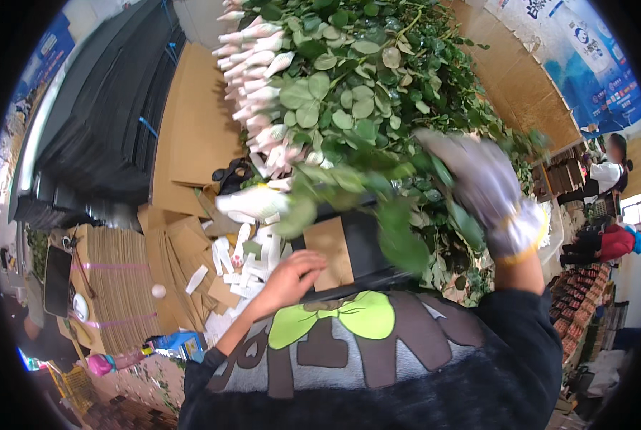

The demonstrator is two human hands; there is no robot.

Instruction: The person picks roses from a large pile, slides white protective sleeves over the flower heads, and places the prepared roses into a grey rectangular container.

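A leafy flower stem, blurred by motion, stretches across in front of me, its bud in a white mesh sleeve. My right hand, in a pale knit glove with a yellow cuff, is at the stem's right end and appears to grip it; blur and leaves hide the fingers. My bare left hand holds nothing, fingers slightly bent, at the edge of a brown cardboard piece on a black surface. Beyond lies a big pile of leafy stems, with mesh-sleeved buds along its left side.
Loose white mesh sleeves lie left of the black surface. Further left are bundled cardboard sheets, a phone and a pink bottle. Black sheets are stacked at upper left. People stand far right.
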